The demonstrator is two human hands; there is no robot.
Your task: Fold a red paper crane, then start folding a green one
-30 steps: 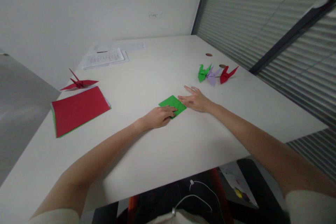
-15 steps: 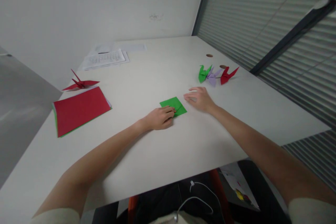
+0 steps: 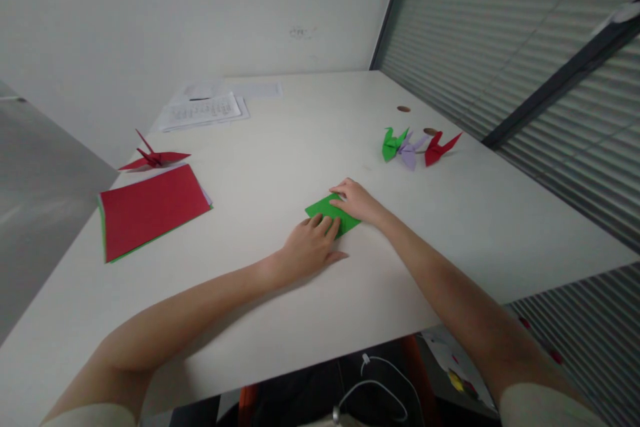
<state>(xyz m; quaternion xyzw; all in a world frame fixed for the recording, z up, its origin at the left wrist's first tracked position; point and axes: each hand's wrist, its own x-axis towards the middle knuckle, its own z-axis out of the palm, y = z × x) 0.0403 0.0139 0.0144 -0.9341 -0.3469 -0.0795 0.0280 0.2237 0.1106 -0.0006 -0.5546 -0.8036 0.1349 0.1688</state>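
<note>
A folded piece of green origami paper lies on the white table in front of me, partly covered by both hands. My left hand rests on its near left part, fingers spread over the paper and thumb out on the table. At the far right corner, my right hand has its thumb on top of the paper and its fingers at the far edge, with the corner between them. The undersides of the fingers are hidden.
Red, lilac and green paper sheets are stacked at left, beside a red paper crane. Green, lilac and red cranes stand at right. Written pages lie at the back. Window blinds flank the right edge.
My right hand has moved left and nearer, from beside the green paper onto its corner. My left hand has spread its fingers and shifted slightly nearer me.
</note>
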